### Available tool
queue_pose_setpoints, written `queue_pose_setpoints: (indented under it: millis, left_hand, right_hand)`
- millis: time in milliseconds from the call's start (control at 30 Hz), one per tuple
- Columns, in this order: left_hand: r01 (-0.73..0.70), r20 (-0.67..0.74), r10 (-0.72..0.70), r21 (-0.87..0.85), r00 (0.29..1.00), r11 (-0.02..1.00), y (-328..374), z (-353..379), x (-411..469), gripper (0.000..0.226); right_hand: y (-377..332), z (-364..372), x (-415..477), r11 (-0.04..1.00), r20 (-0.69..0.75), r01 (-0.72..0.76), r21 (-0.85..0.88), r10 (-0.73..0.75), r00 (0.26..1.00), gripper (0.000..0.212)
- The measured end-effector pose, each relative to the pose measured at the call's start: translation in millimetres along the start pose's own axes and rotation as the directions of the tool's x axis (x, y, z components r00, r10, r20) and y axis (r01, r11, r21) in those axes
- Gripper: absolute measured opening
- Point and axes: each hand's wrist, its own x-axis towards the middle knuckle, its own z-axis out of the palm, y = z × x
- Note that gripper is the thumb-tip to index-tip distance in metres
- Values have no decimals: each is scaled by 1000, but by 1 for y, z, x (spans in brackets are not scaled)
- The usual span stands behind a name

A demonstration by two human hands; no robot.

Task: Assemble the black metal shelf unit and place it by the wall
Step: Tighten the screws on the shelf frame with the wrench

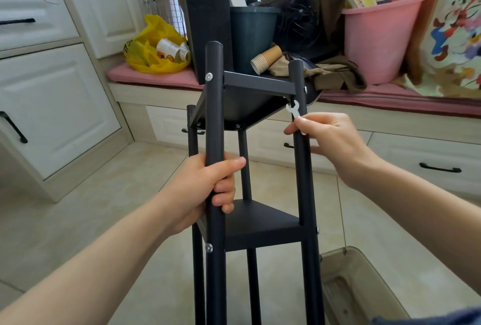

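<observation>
Black shelf unit runs up the centre of the frame over the tiled floor, feet out of view at the bottom edge. Two shelves are fitted. It is not yet by any wall.

Left hand, lower centre: my grip is wrapped right round the near-left pole, between the upper shelf and the lower shelf.

Right hand, right of centre: my grip is pinched together on the tail of a small white wrench, thumb against fingertips. The wrench head sits under the upper shelf's right corner, against the right pole. I cannot tell whether its mouth is seated on a nut; it is too small to see.

Step, as I read it: tightening the fixing at that corner. A screw head shows on the left pole at about the same height.

To do it well:
- Feel the wrench mouth square on the nut before turning. A thin wrench like this likely slips and rounds it.
- Short swings, since the pole and shelf edge crowd the arc. Reseat after each one.
- Left grip firm, to counter the twist and stop the frame racking.
- Snug only, then check that the shelf sits level against both poles.
</observation>
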Motion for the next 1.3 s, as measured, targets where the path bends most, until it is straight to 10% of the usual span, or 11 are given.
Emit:
queue_pose_setpoints:
  millis: [233,1300]
  left_hand:
    - [5,-98,-4,9,995,1000,-7,0,5,36]
    - [-128,-344,256,353,904,927,-12,-24,28,12]
  right_hand:
    - [5,7,-3,948,113,-185,258,161,980,30]
    - [-12,35,19,949,-56,21,316,-3,998,23]
